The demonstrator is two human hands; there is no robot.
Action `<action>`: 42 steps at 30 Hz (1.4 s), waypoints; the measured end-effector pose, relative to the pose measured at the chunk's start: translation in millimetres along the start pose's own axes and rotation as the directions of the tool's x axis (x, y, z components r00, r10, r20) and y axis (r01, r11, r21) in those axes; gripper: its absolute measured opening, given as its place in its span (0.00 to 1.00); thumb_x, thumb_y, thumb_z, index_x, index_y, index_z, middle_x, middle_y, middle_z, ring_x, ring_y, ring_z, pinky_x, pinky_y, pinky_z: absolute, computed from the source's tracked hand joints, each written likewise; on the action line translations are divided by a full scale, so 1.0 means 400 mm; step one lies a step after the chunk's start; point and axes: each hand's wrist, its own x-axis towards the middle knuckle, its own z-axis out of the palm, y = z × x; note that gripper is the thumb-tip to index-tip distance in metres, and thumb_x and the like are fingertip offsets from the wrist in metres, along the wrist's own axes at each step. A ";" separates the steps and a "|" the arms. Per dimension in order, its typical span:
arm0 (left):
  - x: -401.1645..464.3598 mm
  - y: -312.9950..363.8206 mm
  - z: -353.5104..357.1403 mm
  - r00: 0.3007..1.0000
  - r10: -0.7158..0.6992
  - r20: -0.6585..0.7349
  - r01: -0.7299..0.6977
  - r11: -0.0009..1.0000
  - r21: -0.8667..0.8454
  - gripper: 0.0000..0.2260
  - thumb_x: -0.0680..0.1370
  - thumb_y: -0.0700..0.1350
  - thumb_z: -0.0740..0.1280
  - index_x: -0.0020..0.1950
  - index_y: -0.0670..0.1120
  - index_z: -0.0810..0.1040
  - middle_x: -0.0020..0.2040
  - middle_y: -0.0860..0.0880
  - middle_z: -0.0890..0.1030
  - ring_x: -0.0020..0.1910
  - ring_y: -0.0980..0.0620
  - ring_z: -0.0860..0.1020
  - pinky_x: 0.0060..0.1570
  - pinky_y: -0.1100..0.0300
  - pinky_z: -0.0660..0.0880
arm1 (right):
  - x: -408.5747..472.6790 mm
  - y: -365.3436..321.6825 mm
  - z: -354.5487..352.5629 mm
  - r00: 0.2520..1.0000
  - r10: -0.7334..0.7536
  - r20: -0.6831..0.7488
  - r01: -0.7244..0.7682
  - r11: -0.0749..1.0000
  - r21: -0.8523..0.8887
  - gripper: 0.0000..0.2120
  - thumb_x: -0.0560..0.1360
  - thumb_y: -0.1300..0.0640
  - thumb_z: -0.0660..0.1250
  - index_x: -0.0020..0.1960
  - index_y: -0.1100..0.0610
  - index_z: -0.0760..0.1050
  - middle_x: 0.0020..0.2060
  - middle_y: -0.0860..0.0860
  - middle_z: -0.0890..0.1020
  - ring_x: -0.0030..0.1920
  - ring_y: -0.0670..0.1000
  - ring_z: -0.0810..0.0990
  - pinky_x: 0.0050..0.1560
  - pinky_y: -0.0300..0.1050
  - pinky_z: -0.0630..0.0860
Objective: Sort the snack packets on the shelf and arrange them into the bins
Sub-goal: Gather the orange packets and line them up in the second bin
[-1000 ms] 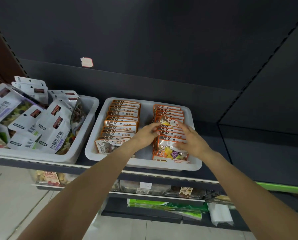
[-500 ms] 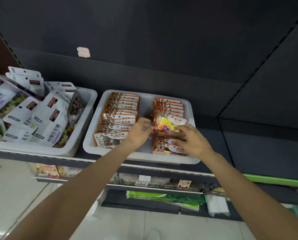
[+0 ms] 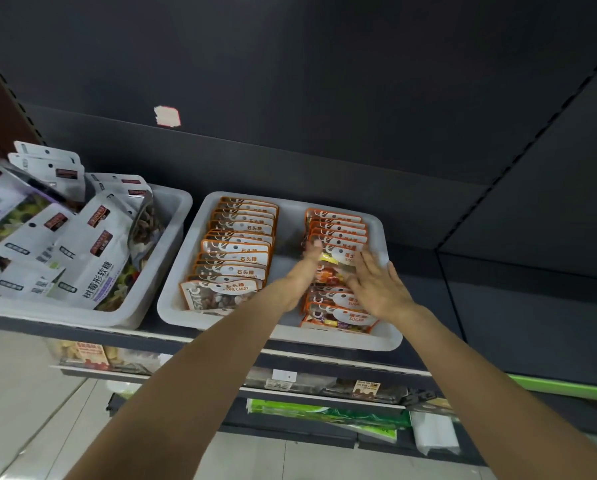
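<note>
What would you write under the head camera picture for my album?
Two hands, left and right, tidy orange candy packets in a white bin.

Dark grey shelving unit back panel [image 3: 324, 81], pale torn sticker [image 3: 167, 116], light tiled floor [image 3: 23, 410], green shelf edge [image 3: 567, 388]

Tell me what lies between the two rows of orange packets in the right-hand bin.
In the head view, a bare strip of the white bin's floor separates the left row from the right row; nearer, the left hand reaches across it.
</note>
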 end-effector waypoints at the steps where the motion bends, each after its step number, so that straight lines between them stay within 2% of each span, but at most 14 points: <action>1: 0.002 -0.006 0.008 0.999 -0.009 0.045 0.007 0.999 0.041 0.29 0.80 0.64 0.48 0.77 0.51 0.56 0.73 0.44 0.66 0.69 0.44 0.69 0.66 0.52 0.66 | -0.003 0.005 0.008 1.000 0.012 0.012 -0.012 0.999 -0.045 0.29 0.82 0.44 0.41 0.77 0.55 0.35 0.76 0.50 0.37 0.75 0.46 0.35 0.74 0.51 0.36; 5: 0.010 0.010 -0.004 0.996 0.079 -0.050 -0.075 0.994 0.084 0.26 0.82 0.60 0.46 0.75 0.49 0.59 0.71 0.46 0.69 0.68 0.46 0.70 0.62 0.55 0.64 | 0.001 0.017 0.003 0.989 -0.019 -0.146 0.011 0.998 -0.061 0.28 0.82 0.44 0.44 0.78 0.53 0.44 0.77 0.50 0.49 0.77 0.49 0.45 0.75 0.52 0.39; 9: 0.037 0.045 -0.040 0.966 0.126 -0.227 -0.105 0.989 0.103 0.22 0.84 0.53 0.48 0.75 0.44 0.60 0.73 0.42 0.65 0.72 0.44 0.64 0.70 0.52 0.58 | 0.042 0.029 -0.040 0.953 0.016 -0.303 0.033 0.987 0.157 0.24 0.82 0.51 0.53 0.76 0.54 0.55 0.72 0.54 0.65 0.69 0.56 0.66 0.70 0.52 0.64; 11: 0.055 0.052 -0.046 0.972 0.110 -0.207 -0.101 0.993 0.053 0.23 0.84 0.54 0.48 0.74 0.44 0.60 0.73 0.41 0.65 0.71 0.44 0.64 0.70 0.52 0.58 | 0.086 0.034 -0.068 0.971 0.021 -0.237 0.022 0.984 0.174 0.25 0.81 0.52 0.55 0.76 0.53 0.53 0.74 0.54 0.62 0.70 0.56 0.65 0.68 0.53 0.66; 14: 0.086 0.063 -0.042 0.973 0.099 -0.209 -0.095 0.995 0.029 0.26 0.83 0.57 0.47 0.74 0.42 0.61 0.73 0.41 0.66 0.72 0.44 0.64 0.68 0.54 0.59 | 0.151 0.028 -0.104 0.993 0.023 -0.118 0.000 0.983 0.184 0.27 0.82 0.52 0.53 0.78 0.51 0.46 0.77 0.50 0.50 0.76 0.52 0.52 0.74 0.50 0.55; 17: 0.112 0.057 -0.025 0.991 0.060 -0.121 -0.065 0.997 -0.041 0.28 0.81 0.61 0.46 0.70 0.42 0.67 0.67 0.42 0.73 0.66 0.46 0.72 0.55 0.61 0.66 | 0.198 0.031 -0.105 0.986 0.023 -0.162 -0.005 0.994 0.112 0.25 0.82 0.53 0.54 0.77 0.51 0.53 0.74 0.52 0.59 0.73 0.54 0.60 0.70 0.52 0.64; 20: 0.136 0.049 -0.013 1.000 0.018 -0.008 -0.020 0.982 -0.190 0.30 0.79 0.65 0.47 0.60 0.43 0.74 0.49 0.43 0.81 0.42 0.50 0.82 0.35 0.63 0.78 | 0.211 0.041 -0.116 0.956 0.016 -0.292 -0.018 1.000 -0.006 0.14 0.81 0.55 0.58 0.65 0.53 0.71 0.61 0.54 0.72 0.61 0.54 0.72 0.56 0.48 0.72; 23: 0.148 0.033 -0.003 0.999 0.021 0.038 -0.017 0.996 -0.091 0.29 0.79 0.64 0.47 0.57 0.41 0.74 0.43 0.45 0.80 0.32 0.53 0.82 0.24 0.68 0.75 | 0.181 0.053 -0.100 0.921 0.013 -0.388 -0.053 0.994 -0.091 0.11 0.81 0.55 0.58 0.57 0.54 0.77 0.56 0.53 0.74 0.57 0.53 0.73 0.54 0.46 0.71; 26: 0.168 0.033 0.001 0.998 0.043 0.042 -0.043 0.999 0.003 0.30 0.81 0.61 0.45 0.66 0.40 0.71 0.53 0.44 0.80 0.48 0.50 0.80 0.27 0.72 0.72 | 0.151 0.072 -0.034 0.907 -0.039 -0.419 -0.032 0.986 -0.162 0.16 0.80 0.56 0.59 0.67 0.56 0.71 0.63 0.54 0.73 0.62 0.54 0.71 0.63 0.47 0.67; 28: 0.172 0.048 0.004 0.998 0.063 0.028 -0.063 0.998 -0.010 0.29 0.81 0.60 0.44 0.66 0.40 0.70 0.50 0.45 0.80 0.43 0.50 0.80 0.24 0.72 0.72 | 0.155 0.073 -0.023 0.924 -0.027 -0.382 -0.018 0.993 -0.114 0.25 0.80 0.55 0.58 0.75 0.58 0.57 0.71 0.56 0.66 0.70 0.55 0.65 0.72 0.49 0.59; 30: 0.174 0.047 0.001 0.998 0.060 -0.007 -0.060 0.995 -0.075 0.30 0.80 0.63 0.45 0.64 0.41 0.72 0.46 0.46 0.80 0.35 0.53 0.80 0.23 0.70 0.74 | 0.155 0.063 -0.039 0.942 0.027 -0.334 -0.024 1.000 0.014 0.25 0.83 0.52 0.50 0.77 0.57 0.51 0.76 0.54 0.57 0.75 0.54 0.56 0.75 0.48 0.49; 35: 0.149 0.023 -0.008 0.998 0.021 0.063 -0.016 0.997 -0.080 0.35 0.76 0.69 0.47 0.67 0.43 0.72 0.56 0.42 0.81 0.54 0.45 0.80 0.49 0.55 0.77 | 0.116 0.070 -0.024 0.998 -0.008 -0.055 0.011 0.998 0.068 0.29 0.82 0.45 0.45 0.77 0.54 0.38 0.77 0.50 0.41 0.77 0.49 0.43 0.74 0.52 0.41; 39: 0.112 0.040 0.001 0.999 0.036 0.006 -0.036 0.996 -0.085 0.30 0.78 0.66 0.45 0.60 0.47 0.75 0.48 0.45 0.82 0.43 0.51 0.80 0.39 0.61 0.75 | 0.060 0.081 -0.039 0.973 0.097 -0.207 -0.010 0.923 0.385 0.29 0.82 0.46 0.49 0.78 0.52 0.41 0.77 0.51 0.43 0.77 0.50 0.42 0.75 0.53 0.44; 42: 0.098 0.012 0.000 0.999 0.047 0.008 -0.047 0.999 0.011 0.30 0.79 0.66 0.47 0.71 0.49 0.67 0.58 0.44 0.80 0.49 0.51 0.79 0.46 0.59 0.73 | -0.003 0.103 -0.013 0.944 0.321 -0.083 -0.183 0.715 0.675 0.31 0.81 0.43 0.53 0.78 0.53 0.44 0.77 0.54 0.51 0.76 0.55 0.52 0.74 0.55 0.54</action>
